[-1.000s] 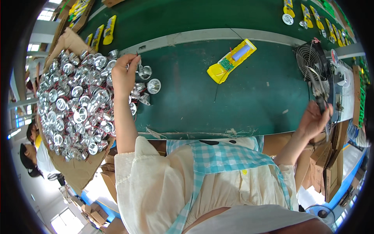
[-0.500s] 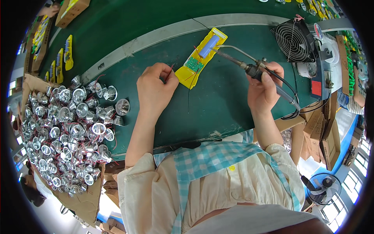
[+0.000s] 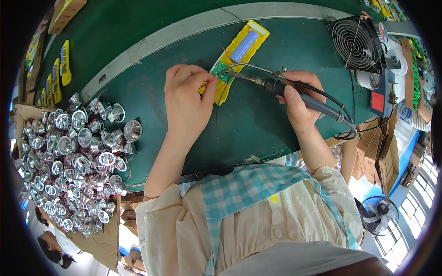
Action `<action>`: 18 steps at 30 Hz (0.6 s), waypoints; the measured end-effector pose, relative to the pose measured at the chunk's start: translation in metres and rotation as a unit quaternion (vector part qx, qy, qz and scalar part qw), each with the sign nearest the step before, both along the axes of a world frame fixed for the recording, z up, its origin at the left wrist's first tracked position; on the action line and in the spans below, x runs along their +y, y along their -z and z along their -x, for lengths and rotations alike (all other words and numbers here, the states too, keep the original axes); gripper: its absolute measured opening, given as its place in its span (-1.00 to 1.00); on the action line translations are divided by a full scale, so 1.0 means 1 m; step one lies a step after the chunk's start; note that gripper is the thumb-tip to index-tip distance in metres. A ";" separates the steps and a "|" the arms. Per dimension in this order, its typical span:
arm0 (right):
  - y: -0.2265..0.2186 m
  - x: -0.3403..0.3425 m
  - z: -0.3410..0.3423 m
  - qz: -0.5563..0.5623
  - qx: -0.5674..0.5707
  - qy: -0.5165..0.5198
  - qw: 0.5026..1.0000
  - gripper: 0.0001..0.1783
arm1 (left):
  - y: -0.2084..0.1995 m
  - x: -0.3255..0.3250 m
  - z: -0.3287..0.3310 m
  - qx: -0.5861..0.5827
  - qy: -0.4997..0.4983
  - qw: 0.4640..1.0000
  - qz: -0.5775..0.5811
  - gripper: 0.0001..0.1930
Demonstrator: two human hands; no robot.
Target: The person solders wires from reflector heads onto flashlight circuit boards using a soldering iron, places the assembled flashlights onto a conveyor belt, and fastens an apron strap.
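On the green bench lies a yellow plastic housing point(image 3: 254, 43), set at a slant, with a blue cylindrical battery point(image 3: 244, 47) and a small green circuit board point(image 3: 220, 71) in it. My left hand point(image 3: 188, 99) is closed at the housing's left edge, thumb and finger pinching a thin red wire point(image 3: 212, 80) by the board. My right hand point(image 3: 301, 108) grips a soldering iron point(image 3: 317, 105) by its dark handle. A thin metal tube point(image 3: 253, 67) is clamped alongside the iron. Both the iron's tip and the tube's end are at the board; exact contact is too small to tell.
At left, a cardboard box point(image 3: 108, 239) overflows with silver reflector cups point(image 3: 82, 164), some lying on the bench. More yellow housings point(image 3: 66, 64) stand beyond it. A black fan point(image 3: 353, 43), a white spool point(image 3: 397, 62) and a box-shaped unit point(image 3: 378, 99) with a red label occupy the right.
The soldering iron has moved left and down from near the battery to the circuit board. My left hand has brought the red wire up to the board.
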State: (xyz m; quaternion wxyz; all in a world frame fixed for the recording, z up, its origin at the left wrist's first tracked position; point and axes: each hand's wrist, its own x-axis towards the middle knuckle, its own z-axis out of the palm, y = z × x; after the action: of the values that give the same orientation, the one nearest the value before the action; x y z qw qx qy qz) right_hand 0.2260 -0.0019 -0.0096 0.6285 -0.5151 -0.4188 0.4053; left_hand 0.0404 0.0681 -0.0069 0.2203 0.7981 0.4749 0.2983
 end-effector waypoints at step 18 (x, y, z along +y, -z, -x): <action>0.005 0.002 0.004 0.008 -0.090 0.023 0.996 -0.79 | -0.001 0.001 -0.003 -0.004 0.003 0.999 0.033 -0.96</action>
State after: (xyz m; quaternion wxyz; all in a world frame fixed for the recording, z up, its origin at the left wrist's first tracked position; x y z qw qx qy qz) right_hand 0.2219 0.0003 -0.0141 0.5933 -0.5636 -0.4587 0.3464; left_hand 0.0430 0.0693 -0.0063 0.2492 0.7907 0.4812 0.2847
